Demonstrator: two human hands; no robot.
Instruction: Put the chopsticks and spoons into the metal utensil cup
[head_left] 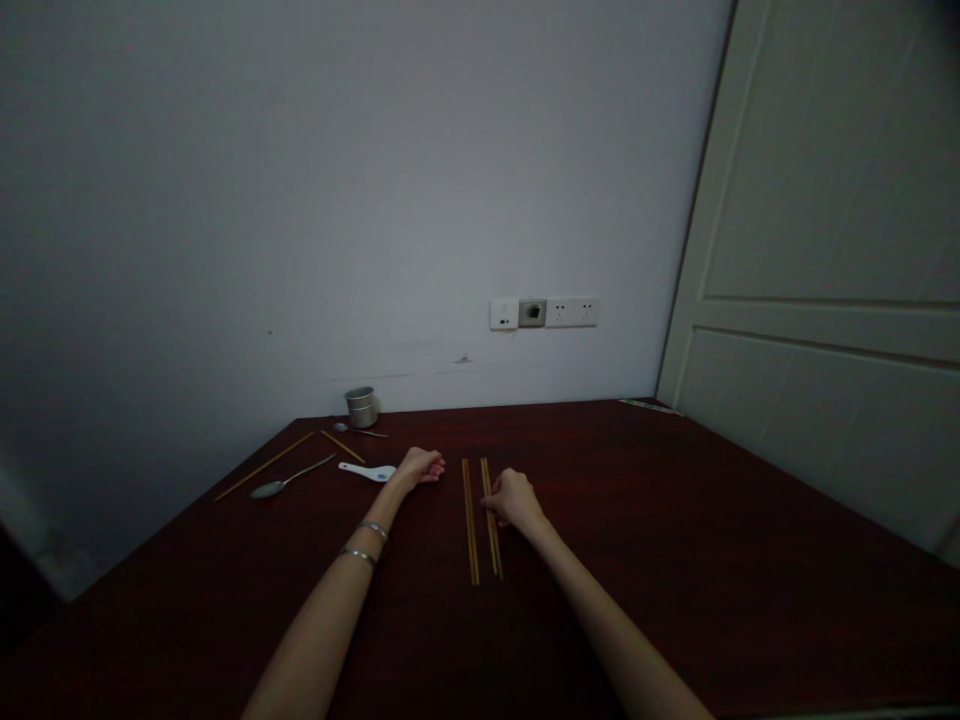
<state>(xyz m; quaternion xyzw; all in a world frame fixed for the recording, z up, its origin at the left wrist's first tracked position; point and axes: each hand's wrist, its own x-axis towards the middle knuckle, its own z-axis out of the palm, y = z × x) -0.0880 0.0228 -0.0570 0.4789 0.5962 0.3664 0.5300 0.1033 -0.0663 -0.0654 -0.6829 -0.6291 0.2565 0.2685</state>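
Observation:
My right hand [514,498] pinches the right-hand pair of chopsticks [494,545] at about mid-length, thumb and fingers closed on it. That pair lies lengthwise on the dark red table [645,560]. Just left of it, nearly parallel, lies a second pair of chopsticks [470,520] that no hand touches. My left hand [421,466] is turned on its side with curled fingers, and nothing shows in them. Partly behind that wrist is a white soup spoon [367,471]. Two metal bangles circle the left forearm.
A metal cup [361,407] stands near the wall, with a small metal spoon [360,430] before it. Further left lie a large metal spoon [270,489], a long chopstick [264,466] and a shorter-looking stick [343,446]. A thin patterned strip [649,406] lies at the back right corner.

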